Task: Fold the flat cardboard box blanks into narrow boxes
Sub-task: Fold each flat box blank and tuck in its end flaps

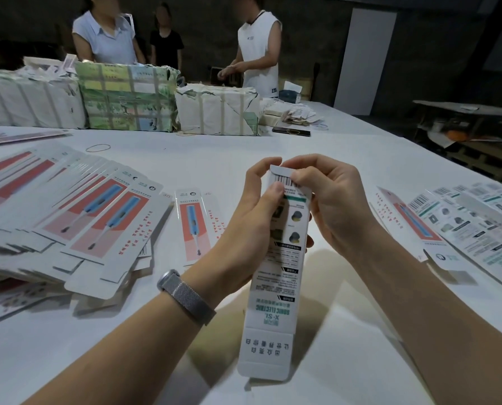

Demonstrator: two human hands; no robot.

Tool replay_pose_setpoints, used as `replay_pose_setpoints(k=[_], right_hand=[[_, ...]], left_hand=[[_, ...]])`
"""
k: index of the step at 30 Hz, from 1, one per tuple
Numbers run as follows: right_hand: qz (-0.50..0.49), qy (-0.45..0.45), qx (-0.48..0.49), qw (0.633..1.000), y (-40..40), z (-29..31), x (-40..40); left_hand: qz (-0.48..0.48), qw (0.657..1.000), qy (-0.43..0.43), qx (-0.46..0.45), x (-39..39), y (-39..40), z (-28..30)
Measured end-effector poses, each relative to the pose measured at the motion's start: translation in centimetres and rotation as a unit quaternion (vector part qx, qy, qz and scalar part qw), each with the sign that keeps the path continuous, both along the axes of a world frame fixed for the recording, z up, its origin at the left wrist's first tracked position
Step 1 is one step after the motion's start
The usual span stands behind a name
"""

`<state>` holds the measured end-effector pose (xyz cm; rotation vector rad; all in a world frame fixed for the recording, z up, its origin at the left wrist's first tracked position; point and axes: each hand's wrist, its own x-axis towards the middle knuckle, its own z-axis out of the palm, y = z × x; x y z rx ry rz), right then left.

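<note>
White cardboard printed with green lettering and a barcode makes up the narrow box [276, 276] held above the middle of the table [203, 159], its long axis running from 12 o'clock down to 6 o'clock, where an end flap hangs open. The left hand [252, 220], at 9 o'clock of the box, grips its upper part, thumb pressed on the barcode and fingers curled behind. The right hand [328, 203], at 3 o'clock, pinches the top flap between thumb and forefinger, the other fingers curled along the box's edge. A metal mesh watch [185, 296] sits on the left wrist. A fanned heap of flat blanks [77, 217] lies at 9 o'clock, one single blank [195, 223] just beside the left hand, and more blanks [460, 223] at 3 o'clock. Wrapped bundles [127, 97] stand at 11 o'clock.
</note>
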<state>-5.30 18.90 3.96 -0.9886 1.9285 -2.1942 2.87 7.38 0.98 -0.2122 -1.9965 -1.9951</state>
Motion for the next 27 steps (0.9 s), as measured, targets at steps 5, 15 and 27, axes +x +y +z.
replay_pose_setpoints(k=[5, 15, 27], right_hand=[[-0.014, 0.018, -0.002, 1.0, -0.09, 0.09, 0.22], [-0.046, 0.025, -0.014, 0.999, 0.08, 0.35, 0.22], [0.02, 0.012, 0.001, 1.0, 0.74, 1.04, -0.05]], left_hand=[[-0.002, 1.0, 0.017, -0.013, 0.15, 0.05, 0.09], [-0.026, 0.999, 0.031, -0.014, 0.16, 0.4, 0.14], [-0.022, 0.999, 0.043, -0.009, 0.18, 0.1, -0.08]])
